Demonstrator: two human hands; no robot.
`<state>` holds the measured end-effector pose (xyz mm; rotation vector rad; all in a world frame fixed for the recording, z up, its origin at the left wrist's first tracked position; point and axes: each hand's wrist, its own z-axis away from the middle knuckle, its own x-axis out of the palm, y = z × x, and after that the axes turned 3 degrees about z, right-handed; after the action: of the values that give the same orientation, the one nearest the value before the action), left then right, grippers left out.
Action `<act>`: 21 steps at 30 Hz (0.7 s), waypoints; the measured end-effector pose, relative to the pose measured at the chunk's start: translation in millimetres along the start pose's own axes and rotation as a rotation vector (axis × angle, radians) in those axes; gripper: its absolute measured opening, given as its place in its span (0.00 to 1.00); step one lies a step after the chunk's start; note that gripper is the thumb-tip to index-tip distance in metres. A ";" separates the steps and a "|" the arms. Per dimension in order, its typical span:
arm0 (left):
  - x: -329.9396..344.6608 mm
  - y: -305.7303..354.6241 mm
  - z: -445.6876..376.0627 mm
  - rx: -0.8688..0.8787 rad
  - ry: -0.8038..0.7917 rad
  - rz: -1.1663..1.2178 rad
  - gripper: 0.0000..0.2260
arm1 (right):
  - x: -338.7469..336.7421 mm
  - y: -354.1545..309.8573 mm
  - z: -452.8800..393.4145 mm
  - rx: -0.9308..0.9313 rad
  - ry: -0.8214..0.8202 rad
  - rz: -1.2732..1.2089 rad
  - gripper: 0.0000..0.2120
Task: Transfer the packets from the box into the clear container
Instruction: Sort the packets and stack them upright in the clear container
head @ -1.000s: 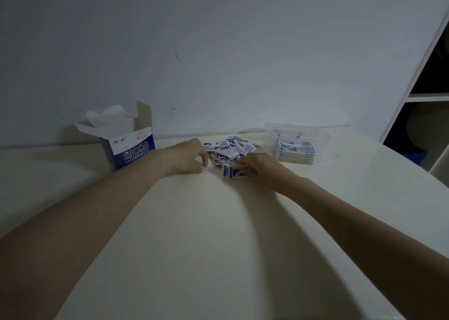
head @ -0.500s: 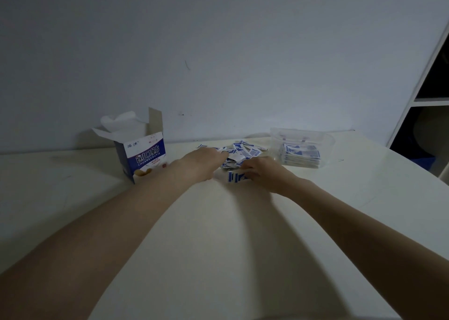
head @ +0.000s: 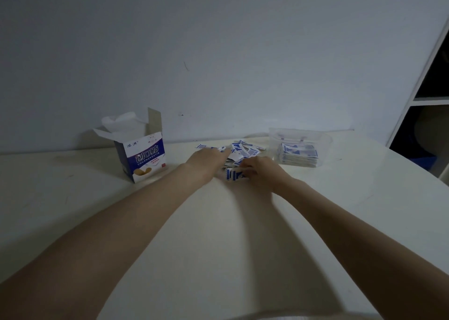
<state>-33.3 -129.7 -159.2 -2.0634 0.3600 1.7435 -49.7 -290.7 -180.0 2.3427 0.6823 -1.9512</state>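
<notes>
Table (head: 73, 222) fills the lower frame, bearing all of it. Box (head: 143, 156), left of centre, stands open-topped, apparently emptied. Clear container (head: 300, 137), right of centre, already holds a neat stack. Loose packets (head: 243, 149) lie heaped between them, within easy reach. Left hand (head: 206, 160) rests flat-fingered on the heap, seemingly raking; right hand (head: 261, 171) pinches a squared bundle (head: 233, 174), likely aligning it for stacking.
</notes>
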 end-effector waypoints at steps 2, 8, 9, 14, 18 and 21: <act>-2.1 -6.6 1.5 -0.100 0.093 0.202 0.13 | -1.1 1.9 2.1 -0.006 -0.019 0.001 0.09; -19.5 -18.2 3.3 -0.446 0.182 1.193 0.13 | -21.1 9.0 5.4 0.227 0.035 -0.620 0.11; -18.7 -17.4 4.9 -0.460 0.144 1.266 0.13 | -26.2 8.7 6.8 0.265 0.068 -0.809 0.11; -18.7 -3.2 9.3 -0.462 0.080 1.554 0.05 | -43.8 0.2 12.8 0.298 0.114 -0.985 0.09; -22.8 5.0 3.0 -0.434 0.119 1.529 0.06 | -45.0 -10.9 9.7 0.249 0.052 -0.835 0.10; -21.6 2.8 -6.0 -0.512 0.287 1.632 0.09 | -49.8 -15.8 5.9 0.343 0.075 -1.130 0.09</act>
<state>-33.3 -136.4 -137.6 -2.4718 2.4150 2.3601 -66.7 -293.9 -130.4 2.4282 2.2009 -2.4386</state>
